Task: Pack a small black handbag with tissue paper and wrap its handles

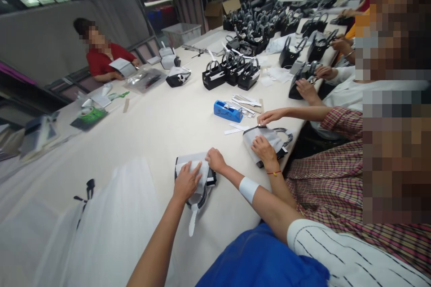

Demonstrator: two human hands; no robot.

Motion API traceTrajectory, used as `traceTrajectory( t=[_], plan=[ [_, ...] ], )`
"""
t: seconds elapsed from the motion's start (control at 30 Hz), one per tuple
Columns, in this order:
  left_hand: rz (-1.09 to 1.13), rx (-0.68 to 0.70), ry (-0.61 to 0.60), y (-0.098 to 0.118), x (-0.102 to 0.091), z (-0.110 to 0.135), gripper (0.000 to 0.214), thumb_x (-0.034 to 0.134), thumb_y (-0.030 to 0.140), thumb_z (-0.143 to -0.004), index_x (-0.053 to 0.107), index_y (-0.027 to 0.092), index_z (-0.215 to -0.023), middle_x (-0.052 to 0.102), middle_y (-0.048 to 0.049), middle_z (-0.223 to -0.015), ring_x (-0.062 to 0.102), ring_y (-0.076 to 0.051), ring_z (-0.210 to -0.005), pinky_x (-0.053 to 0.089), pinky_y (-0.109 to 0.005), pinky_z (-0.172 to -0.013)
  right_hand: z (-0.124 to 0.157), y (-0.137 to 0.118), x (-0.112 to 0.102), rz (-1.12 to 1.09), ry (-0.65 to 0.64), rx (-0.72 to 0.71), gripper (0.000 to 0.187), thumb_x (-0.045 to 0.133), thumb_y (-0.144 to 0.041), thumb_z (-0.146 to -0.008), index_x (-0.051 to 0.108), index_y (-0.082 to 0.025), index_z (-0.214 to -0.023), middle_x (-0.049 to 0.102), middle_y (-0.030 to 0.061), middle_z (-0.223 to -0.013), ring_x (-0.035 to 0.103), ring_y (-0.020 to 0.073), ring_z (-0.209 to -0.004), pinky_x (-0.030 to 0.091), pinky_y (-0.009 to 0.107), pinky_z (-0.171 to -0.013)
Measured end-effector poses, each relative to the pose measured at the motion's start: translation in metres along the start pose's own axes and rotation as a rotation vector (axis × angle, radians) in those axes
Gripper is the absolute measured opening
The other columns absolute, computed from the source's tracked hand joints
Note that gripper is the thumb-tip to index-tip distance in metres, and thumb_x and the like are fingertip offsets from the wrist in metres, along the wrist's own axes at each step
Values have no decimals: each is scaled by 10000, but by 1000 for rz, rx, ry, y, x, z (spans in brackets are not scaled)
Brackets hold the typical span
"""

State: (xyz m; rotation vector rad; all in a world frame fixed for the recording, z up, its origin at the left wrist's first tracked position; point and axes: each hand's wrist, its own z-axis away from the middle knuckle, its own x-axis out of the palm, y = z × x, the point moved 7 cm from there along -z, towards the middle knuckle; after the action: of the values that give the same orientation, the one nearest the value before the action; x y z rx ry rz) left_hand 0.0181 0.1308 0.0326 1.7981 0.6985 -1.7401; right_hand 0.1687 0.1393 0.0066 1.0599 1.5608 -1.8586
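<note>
A small black handbag wrapped in white paper (202, 179) lies on the white table (161, 130) in front of me. My left hand (186, 182) presses flat on top of it, fingers spread. My right hand (215, 160) rests at the bag's right edge with the fingers curled onto the wrapping. A white band sits on my right wrist. A white paper strip hangs off the bag toward me.
A co-worker to my right handles another wrapped bag (266, 141). A blue tape dispenser (228, 110) and paper strips lie beyond. Several black handbags (232, 71) stand farther back. Translucent white bags (101, 224) lie at my left. A person in red (101, 54) sits across.
</note>
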Motion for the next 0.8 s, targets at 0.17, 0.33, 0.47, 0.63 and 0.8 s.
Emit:
traceTrajectory(
  t=[0.17, 0.33, 0.47, 0.63, 0.8],
  plan=[
    [-27, 29, 2, -4, 6, -3, 478, 359, 419, -930, 395, 327, -1399, 473, -138, -1325, 465, -283, -1170, 413, -428, -975, -11, 11, -4, -9, -49, 72, 123, 616, -285, -819, 641, -165, -805, 629, 69, -984, 570, 170, -873, 424, 256, -724],
    [-47, 69, 34, -8, 15, -5, 471, 379, 401, -924, 417, 321, -1386, 481, -135, -1312, 472, -278, -1155, 399, -425, -991, -5, 15, -8, -103, -81, 62, 104, 584, -191, -771, 686, -190, -753, 679, 26, -944, 604, 151, -861, 424, 224, -694],
    [-60, 71, 40, -8, 16, -3, 478, 388, 394, -922, 405, 316, -1393, 476, -131, -1318, 470, -273, -1164, 392, -428, -1002, 2, 12, -17, -166, -137, 24, 175, 563, -166, -754, 719, -212, -817, 704, 12, -918, 621, 161, -888, 431, 230, -738],
    [-68, 74, 25, -8, 14, -2, 478, 383, 401, -923, 406, 313, -1392, 483, -130, -1326, 460, -279, -1195, 405, -441, -988, 1, 14, -43, -195, -76, 20, 225, 548, -208, -777, 726, -217, -914, 710, 28, -983, 633, 174, -919, 444, 245, -775],
    [-74, 73, 0, -7, 13, -2, 480, 364, 410, -929, 393, 316, -1399, 472, -139, -1335, 445, -285, -1225, 427, -436, -963, -10, 28, -73, -199, -9, 37, 232, 549, -189, -802, 719, -215, -957, 707, 23, -1024, 632, 158, -940, 444, 238, -831]
  ],
)
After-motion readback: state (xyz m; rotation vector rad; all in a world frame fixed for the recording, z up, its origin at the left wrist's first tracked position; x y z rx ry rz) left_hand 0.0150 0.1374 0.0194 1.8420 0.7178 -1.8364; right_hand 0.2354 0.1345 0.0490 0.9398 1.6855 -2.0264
